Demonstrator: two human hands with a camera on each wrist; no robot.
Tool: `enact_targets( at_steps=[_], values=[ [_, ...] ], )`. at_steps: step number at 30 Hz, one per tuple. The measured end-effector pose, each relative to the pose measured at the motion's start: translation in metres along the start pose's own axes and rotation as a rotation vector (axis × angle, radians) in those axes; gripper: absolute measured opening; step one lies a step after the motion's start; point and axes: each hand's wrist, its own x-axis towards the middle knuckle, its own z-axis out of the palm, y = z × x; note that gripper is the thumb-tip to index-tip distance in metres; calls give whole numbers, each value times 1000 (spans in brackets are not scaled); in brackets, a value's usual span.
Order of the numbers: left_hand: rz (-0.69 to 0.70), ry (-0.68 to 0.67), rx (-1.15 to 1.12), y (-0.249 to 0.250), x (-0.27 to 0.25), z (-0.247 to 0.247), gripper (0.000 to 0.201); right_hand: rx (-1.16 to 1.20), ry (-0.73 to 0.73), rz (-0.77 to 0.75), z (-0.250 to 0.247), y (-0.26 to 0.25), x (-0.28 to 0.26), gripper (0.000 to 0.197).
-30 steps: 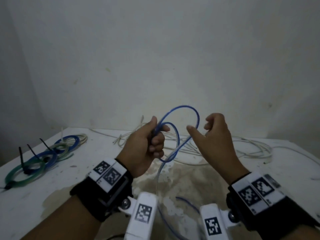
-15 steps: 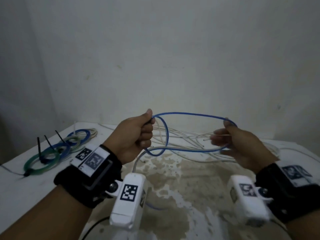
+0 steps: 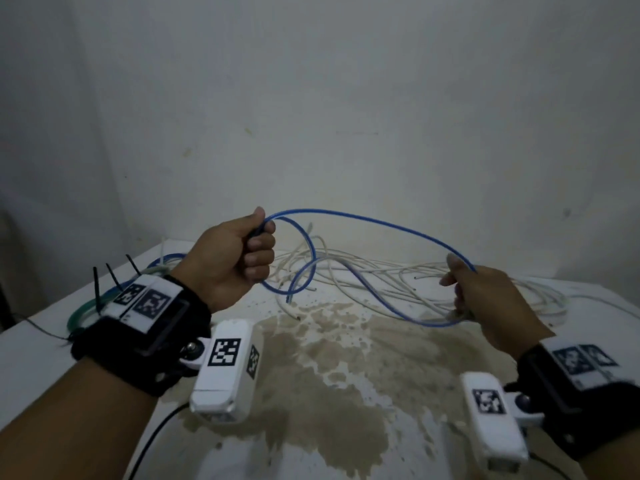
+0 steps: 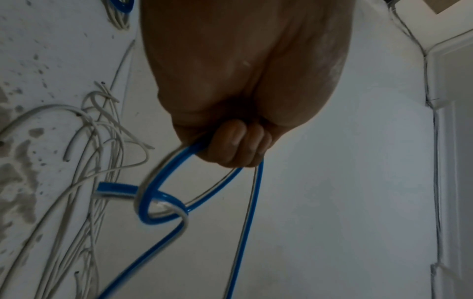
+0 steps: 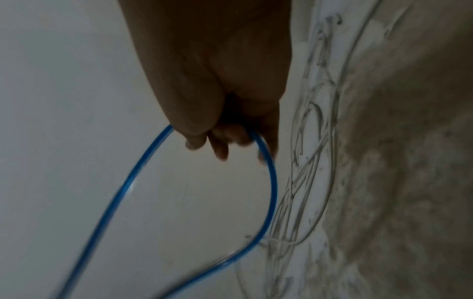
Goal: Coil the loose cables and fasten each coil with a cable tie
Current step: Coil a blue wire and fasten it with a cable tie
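Observation:
A blue cable (image 3: 374, 221) stretches in the air between both hands. My left hand (image 3: 239, 251) grips it in a fist, with a small loop (image 3: 304, 268) hanging below the knuckles; the left wrist view shows the fingers curled round the blue cable (image 4: 163, 178). My right hand (image 3: 485, 292) holds the far bend of the long loop, the blue cable (image 5: 271, 178) running through its curled fingers. A tangle of loose white cables (image 3: 381, 278) lies on the table behind. Finished coils with black cable ties (image 3: 110, 282) lie at the left.
The white table (image 3: 41, 348) has a large brown stain (image 3: 329, 358) in the middle. A wall rises right behind the cables. A thin black wire (image 3: 38, 330) trails off the left edge.
My right hand has drawn away to the right, pulling the blue loop much longer. The left hand keeps its grip and has shifted slightly left.

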Motion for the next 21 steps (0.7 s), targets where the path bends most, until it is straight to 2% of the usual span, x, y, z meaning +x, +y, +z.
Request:
enact_targets(
  at_steps=[2, 3, 5, 8, 10, 13, 14, 16, 17, 18, 19, 21],
  values=[
    [-3, 16, 8, 6, -2, -6, 33, -462, 158, -310, -3, 4, -2, 46],
    [1, 29, 26, 9, -3, -9, 34, -599, 220, -405, -6, 5, -2, 43],
    [22, 64, 131, 15, -5, -16, 33, -735, 256, -465, -11, 9, 1, 33],
    [31, 91, 259, 14, -6, -17, 33, -779, 201, -464, -9, 14, 5, 28],
    [7, 85, 203, 11, -5, -16, 34, -705, 133, -427, -2, 13, 4, 30],
    [-11, 70, 78, 10, -5, -14, 32, -644, -28, -282, 16, 5, 0, 35],
    [-3, 68, 51, 11, -6, -15, 30, -655, -106, -228, 22, 2, -1, 47],
    [24, 70, 35, 15, -7, -15, 28, -754, -255, -143, 32, -5, -1, 86],
    [37, 71, 47, 16, -8, -16, 27, -827, -283, -130, 37, -12, -3, 101],
    [46, 70, 64, 17, -9, -16, 27, -875, -262, -165, 42, -20, -4, 108],
    [50, 63, 79, 17, -10, -14, 27, -876, -211, -268, 47, -32, -8, 105],
    [47, 42, 100, 12, -11, -8, 27, -686, -127, -628, 63, -56, -19, 80]
  ],
)
